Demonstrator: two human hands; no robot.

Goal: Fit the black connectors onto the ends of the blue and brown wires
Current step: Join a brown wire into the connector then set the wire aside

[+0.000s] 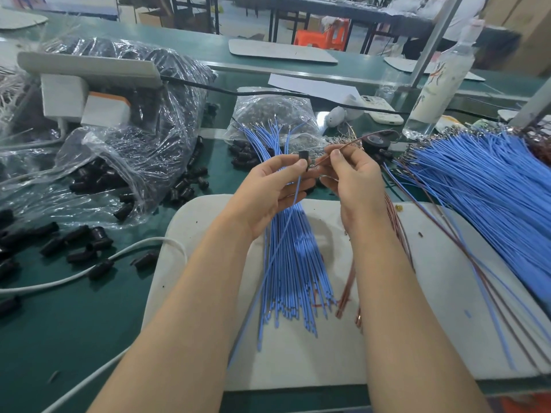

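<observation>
My left hand (272, 189) pinches a small black connector (303, 157) between thumb and forefinger, with a blue wire (269, 263) hanging down from it across the palm. My right hand (354, 177) pinches a thin brown wire (357, 140) whose tip points left, close to the connector. Beneath both hands a bundle of blue wires (290, 269) lies on a white board (417, 278). Several brown wires (347, 289) lie beside the bundle, partly hidden by my right forearm. Loose black connectors (74, 242) are scattered on the green table at left.
A large pile of blue wires (489, 186) fills the right side. Clear plastic bags of black connectors (125, 120) stand at the left and centre back. A white cable (89, 272) crosses the table at left. A bottle (438, 81) and a phone (383, 110) stand behind.
</observation>
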